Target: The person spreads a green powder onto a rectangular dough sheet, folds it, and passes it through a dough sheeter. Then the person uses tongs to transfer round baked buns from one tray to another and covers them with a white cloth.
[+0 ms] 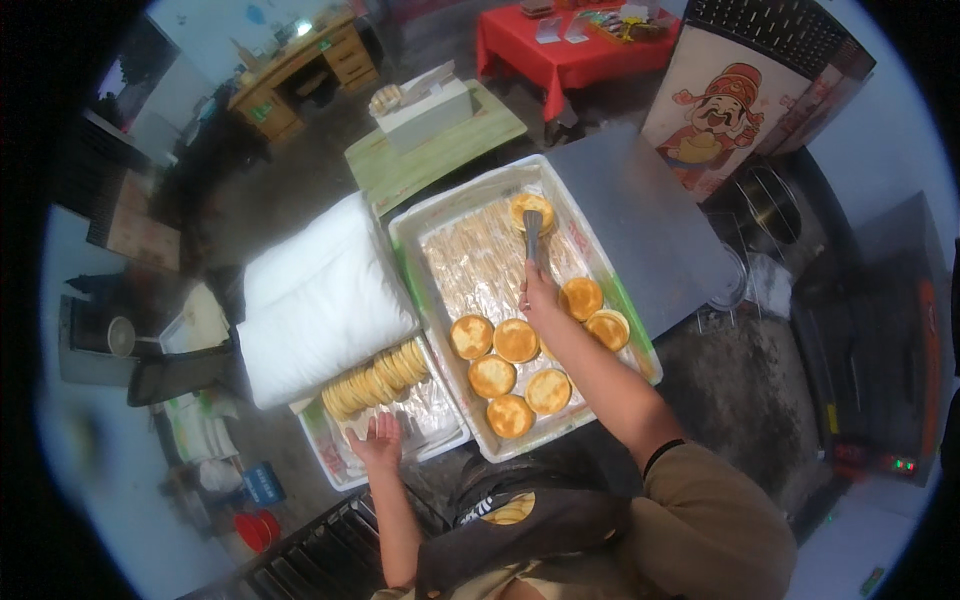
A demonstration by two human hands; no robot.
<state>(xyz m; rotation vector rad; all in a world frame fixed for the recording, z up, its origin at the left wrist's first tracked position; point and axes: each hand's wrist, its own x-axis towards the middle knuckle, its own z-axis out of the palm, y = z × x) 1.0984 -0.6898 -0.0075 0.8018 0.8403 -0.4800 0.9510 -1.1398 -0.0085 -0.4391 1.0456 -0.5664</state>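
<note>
Brown sleeve (715,520); right hand (540,295) gripping tongs (532,240)
Tongs over golden bread (519,206); left hand (379,443) loosely open, released, near stacked breads (374,381).

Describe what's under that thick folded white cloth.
Round pale-yellow flat cakes, packed in a row inside a rectangular white tray, show at the near edge of the white cloth; anything farther underneath is covered.

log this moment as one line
right hand: holds tongs at far cake | left hand: open near cake row | quilt: beside large tray
</note>
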